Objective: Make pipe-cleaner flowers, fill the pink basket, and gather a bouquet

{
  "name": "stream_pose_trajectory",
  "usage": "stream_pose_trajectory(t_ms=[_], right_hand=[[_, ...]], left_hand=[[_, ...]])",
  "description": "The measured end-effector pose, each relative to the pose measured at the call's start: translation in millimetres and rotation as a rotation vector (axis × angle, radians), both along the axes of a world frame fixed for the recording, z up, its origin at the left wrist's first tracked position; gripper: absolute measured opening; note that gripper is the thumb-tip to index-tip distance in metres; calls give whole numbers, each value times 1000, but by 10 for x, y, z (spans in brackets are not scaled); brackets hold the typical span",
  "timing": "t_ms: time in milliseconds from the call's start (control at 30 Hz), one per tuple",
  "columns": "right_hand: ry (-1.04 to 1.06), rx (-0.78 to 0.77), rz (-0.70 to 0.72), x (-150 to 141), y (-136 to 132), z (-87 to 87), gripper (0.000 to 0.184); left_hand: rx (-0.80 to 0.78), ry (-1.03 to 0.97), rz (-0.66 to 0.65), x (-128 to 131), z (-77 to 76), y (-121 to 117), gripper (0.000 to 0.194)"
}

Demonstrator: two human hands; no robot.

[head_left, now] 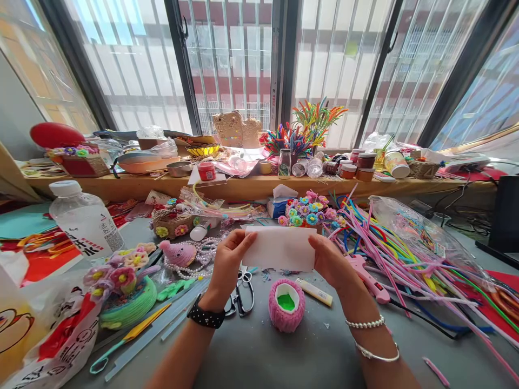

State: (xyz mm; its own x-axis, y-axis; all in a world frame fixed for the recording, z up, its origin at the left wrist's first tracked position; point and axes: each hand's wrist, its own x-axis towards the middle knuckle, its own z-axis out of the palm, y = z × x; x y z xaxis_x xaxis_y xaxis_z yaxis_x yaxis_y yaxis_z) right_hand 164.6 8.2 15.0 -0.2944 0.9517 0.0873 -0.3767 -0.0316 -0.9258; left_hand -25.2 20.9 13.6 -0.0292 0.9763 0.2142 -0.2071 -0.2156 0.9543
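Note:
Both hands hold a white rectangular sheet [279, 247] up over the grey table. My left hand [227, 262] pinches its left edge, a black watch on that wrist. My right hand [330, 262] pinches its right edge, with bead and metal bracelets on the wrist. Just below the sheet stands a small pink fuzzy cup [286, 304] with a white rim and green inside. Scissors [241, 294] lie beside my left wrist, and a glue stick [315, 292] lies by my right hand.
A heap of coloured pipe cleaners [389, 243] and a pink glue gun [367, 275] fill the right. A water bottle [85, 219], flower crafts [121, 281] and a paper bag [44, 329] sit left. A wooden ledge [251, 186] with jars runs under the windows.

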Motion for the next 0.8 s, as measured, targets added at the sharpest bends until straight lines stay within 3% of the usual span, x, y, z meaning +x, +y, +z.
stream_pose_trajectory(t_ms=[167,267,333,467,633,800], right_hand=[[-134,-50,-86,-21,48,-52,34],[-110,-62,-138,9,79,-72,29],[-94,-56,-153,36,90,-78,28],[-100,-59,-147,69,86,-76,28],[-123,-30,-108,59,65,-64,32],[-174,-40,-118,28,71,-83,32]], left_hand=[[-26,-115,-8,4,21,28,24],[-65,-158,-25,-5,43,48,41],[-170,-124,-101,-12,44,58,46],[-269,5,-257,-11,17,59,38],[-214,65,-162,0,-24,65,38],[-226,66,-169,9,-57,66,43]])
